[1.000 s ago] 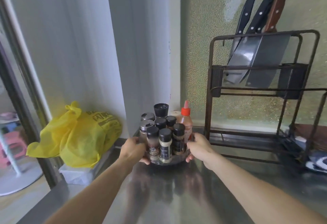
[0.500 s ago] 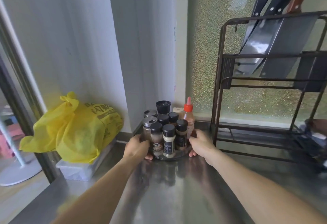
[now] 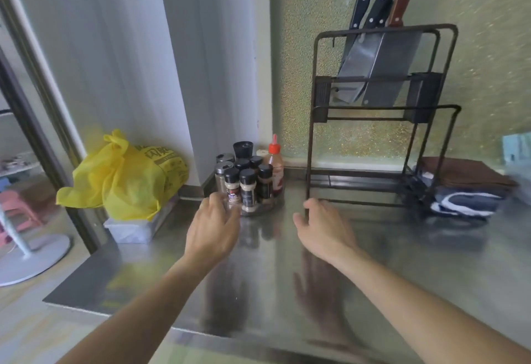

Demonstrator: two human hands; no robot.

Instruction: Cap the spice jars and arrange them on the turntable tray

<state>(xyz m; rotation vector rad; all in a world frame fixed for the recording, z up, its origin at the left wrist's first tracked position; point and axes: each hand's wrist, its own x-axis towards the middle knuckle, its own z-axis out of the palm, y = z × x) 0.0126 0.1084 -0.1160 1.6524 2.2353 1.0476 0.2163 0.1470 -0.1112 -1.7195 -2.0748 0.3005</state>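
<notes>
A clear round turntable tray (image 3: 265,209) stands in the back corner of the steel counter. It carries several capped spice jars (image 3: 247,189) with black and silver lids, and a sauce bottle with a red nozzle cap (image 3: 275,169) at the back right. My left hand (image 3: 214,227) hovers just in front of the tray's left side, fingers loosely spread, holding nothing. My right hand (image 3: 324,227) is off the tray to the right, open above the counter in front of the rack's left post.
A black wire rack (image 3: 379,110) holds several knives and cleavers against the speckled wall. Folded cloths (image 3: 465,188) lie at its right. A yellow plastic bag (image 3: 126,177) sits on a white box (image 3: 135,227) at the left. The counter's front edge (image 3: 201,332) is near me.
Both hands have let go of the tray's sides and drawn back toward me, the right one farther to the right. The tray with its jars stays in the corner.
</notes>
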